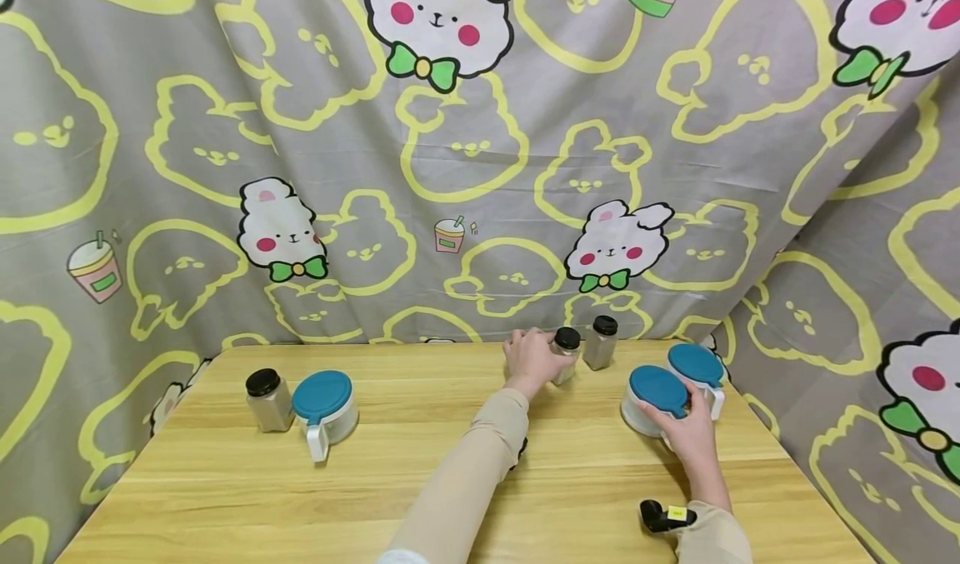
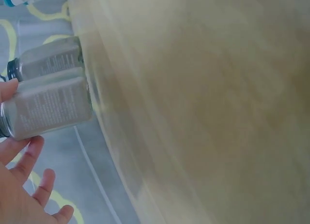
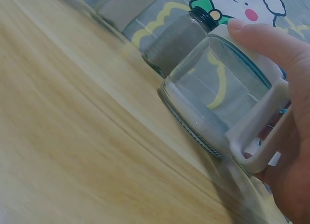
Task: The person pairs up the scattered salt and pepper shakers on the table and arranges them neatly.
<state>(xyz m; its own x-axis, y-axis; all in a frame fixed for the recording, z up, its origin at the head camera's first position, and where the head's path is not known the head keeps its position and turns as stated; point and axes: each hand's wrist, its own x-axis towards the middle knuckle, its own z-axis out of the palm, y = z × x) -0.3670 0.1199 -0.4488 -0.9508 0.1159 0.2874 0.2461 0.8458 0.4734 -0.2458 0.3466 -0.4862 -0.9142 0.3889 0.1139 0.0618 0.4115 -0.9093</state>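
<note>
My left hand (image 1: 531,359) reaches to the back of the table and pinches a square spice jar (image 1: 566,362) with a black lid. In the left wrist view the thumb is on one side of this printed jar (image 2: 51,105), a finger on the other, and the outer fingers spread away. A second black-lidded jar (image 1: 601,344) stands right beside it. At the right, my right hand (image 1: 686,426) grips a clear pot (image 1: 654,401) with a blue lid and white handle (image 3: 261,122). The thumb lies on the lid's edge; the other fingers are mostly hidden behind the pot.
Another blue-lidded pot (image 1: 696,366) stands just behind the gripped one. On the left are a black-lidded jar (image 1: 268,400) and a third blue-lidded pot (image 1: 325,404) with its handle toward me. A patterned curtain (image 1: 480,172) hangs along the back edge of the wooden table (image 1: 225,497).
</note>
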